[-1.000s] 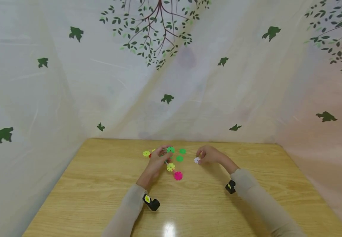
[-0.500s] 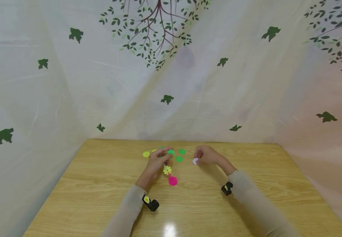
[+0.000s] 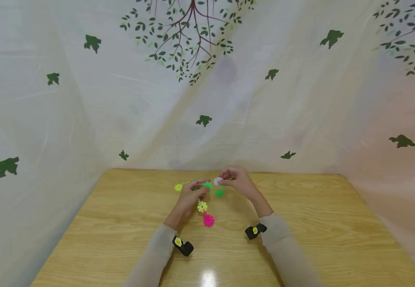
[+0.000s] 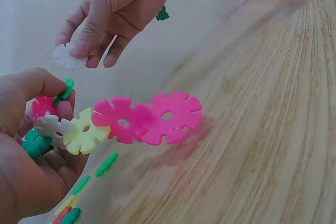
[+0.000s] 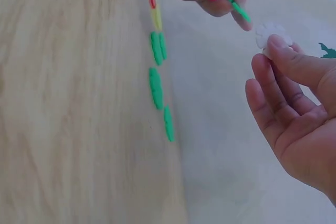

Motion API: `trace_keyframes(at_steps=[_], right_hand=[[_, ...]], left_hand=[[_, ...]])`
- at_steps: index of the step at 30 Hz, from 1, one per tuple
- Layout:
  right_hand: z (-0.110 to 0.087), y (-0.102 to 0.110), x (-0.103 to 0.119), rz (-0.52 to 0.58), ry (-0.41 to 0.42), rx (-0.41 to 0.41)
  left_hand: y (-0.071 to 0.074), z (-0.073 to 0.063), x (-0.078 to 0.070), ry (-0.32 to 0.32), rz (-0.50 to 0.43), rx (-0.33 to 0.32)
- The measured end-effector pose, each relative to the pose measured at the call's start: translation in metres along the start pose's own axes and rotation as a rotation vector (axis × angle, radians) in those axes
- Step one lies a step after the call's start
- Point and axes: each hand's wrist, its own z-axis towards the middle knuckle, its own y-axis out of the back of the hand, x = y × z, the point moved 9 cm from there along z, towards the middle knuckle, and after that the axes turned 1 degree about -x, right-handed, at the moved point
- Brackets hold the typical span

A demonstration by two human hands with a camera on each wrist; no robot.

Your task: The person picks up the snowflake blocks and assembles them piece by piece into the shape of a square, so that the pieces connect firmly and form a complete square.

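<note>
My left hand [image 3: 189, 196] holds a chain of notched plastic snowflake discs joined edge to edge. In the left wrist view a yellow disc [image 4: 86, 130] and two pink discs [image 4: 172, 117] stick out from the palm. White, pink and green discs are partly hidden among the fingers, and a green disc [image 4: 64, 92] shows at the thumb tip. My right hand [image 3: 241, 183] pinches a single white snowflake disc [image 5: 272, 36] between thumb and fingertips. That white disc is close to the green one at the left hand but apart from it.
Loose green discs [image 5: 156, 88] lie flat on the wooden table [image 3: 301, 223], with a yellow disc [image 3: 178, 187] behind the left hand. Some red and yellow ones are partly covered. A pale curtain with printed leaves [image 3: 204, 120] hangs behind the table.
The right hand has lifted the white disc and moved it left, close to the left hand. The left hand first tilted the chain, lowering its pink end, then stayed nearly still.
</note>
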Motion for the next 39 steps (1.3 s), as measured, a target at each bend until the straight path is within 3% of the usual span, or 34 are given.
trace_keyframes(at_steps=[7,16,25,39], right_hand=[[0.0,-0.004,-0.003,-0.005,0.007,-0.068],[-0.009,-0.014,0.024,-0.004,-0.024,-0.015],[0.0,-0.015,-0.002,-0.022,-0.009,-0.047],[-0.003,-0.009,0.008,0.061,0.02,-0.154]], left_hand=[[0.0,0.0,0.0,-0.007,-0.006,0.003],[0.0,-0.002,0.001,-0.006,-0.016,0.01],[-0.001,0.0,-0.002,-0.022,-0.042,0.022],[-0.007,-0.005,-0.015,-0.064,-0.039,0.05]])
